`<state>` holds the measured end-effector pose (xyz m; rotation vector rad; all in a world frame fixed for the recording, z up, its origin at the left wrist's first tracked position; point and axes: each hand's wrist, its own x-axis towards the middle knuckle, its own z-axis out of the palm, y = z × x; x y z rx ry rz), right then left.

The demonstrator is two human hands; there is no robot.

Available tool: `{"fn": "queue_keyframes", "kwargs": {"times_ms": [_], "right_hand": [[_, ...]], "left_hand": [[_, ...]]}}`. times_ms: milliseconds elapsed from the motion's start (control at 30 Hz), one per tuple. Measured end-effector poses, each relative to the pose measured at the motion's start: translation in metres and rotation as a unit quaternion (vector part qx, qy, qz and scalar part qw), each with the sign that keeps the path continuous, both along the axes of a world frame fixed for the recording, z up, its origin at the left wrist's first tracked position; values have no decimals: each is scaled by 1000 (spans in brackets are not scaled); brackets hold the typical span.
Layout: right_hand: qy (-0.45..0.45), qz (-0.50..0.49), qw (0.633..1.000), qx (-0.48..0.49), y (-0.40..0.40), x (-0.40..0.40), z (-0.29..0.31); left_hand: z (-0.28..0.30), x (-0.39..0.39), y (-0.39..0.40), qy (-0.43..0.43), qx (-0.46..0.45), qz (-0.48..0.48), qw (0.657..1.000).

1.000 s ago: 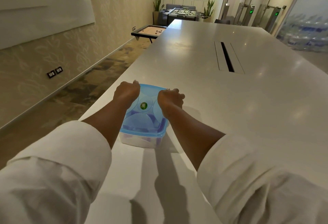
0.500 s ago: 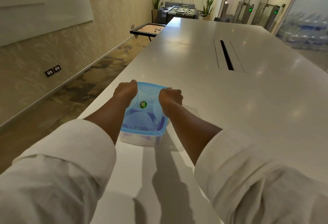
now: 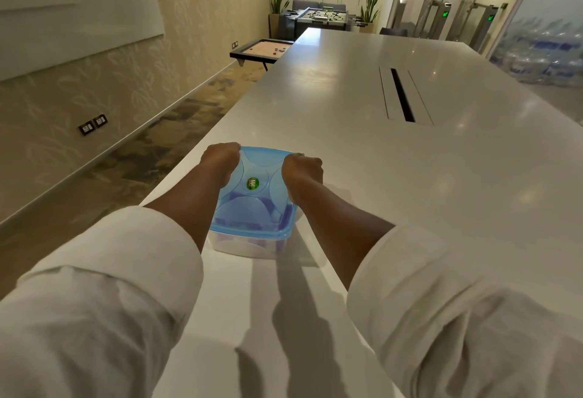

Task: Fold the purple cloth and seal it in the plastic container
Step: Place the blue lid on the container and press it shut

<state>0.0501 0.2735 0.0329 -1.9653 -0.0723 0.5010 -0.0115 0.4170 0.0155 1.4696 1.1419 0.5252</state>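
A clear plastic container [image 3: 243, 246] stands near the left edge of the long white table [image 3: 362, 157]. A translucent blue lid [image 3: 252, 208] with a green round sticker lies on top of it. Purple cloth [image 3: 285, 217] shows dimly through the lid and the walls. My left hand [image 3: 220, 161] is curled over the lid's far left corner. My right hand [image 3: 302, 168] is curled over the far right corner. Both sets of fingertips are hidden past the lid's far edge.
The table's left edge drops to a carpeted floor close beside the container. A dark cable slot [image 3: 402, 94] runs along the table's middle farther off. A small game table [image 3: 262, 48] and a foosball table [image 3: 315, 15] stand beyond the far end.
Both hands stay on the lid's far corners. The view has shifted slightly; the container has not visibly moved on the table.
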Motion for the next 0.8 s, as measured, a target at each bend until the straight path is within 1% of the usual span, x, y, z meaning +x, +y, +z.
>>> {"fn": "queue_keyframes", "kwargs": {"times_ms": [133,233,367,433,533,800], "right_hand": [[7,-3,1000,4,0,1,0],[16,-1,1000,10,-1,2,0],[21,5,1000,14,-2,5,0],[17,8,1000,10,-3,5,0],[16,10,1000,7,-3,5,-1],[18,-17,999,25,-3,1,-1]], "left_hand": [[-3,2,1,4,5,3,1000],[-3,0,0,52,39,9,998],[-4,1,2,37,30,-1,999],[-5,1,2,67,59,0,996],[-8,-2,-3,125,127,12,984],[-6,-3,-13,171,193,42,965]]}}
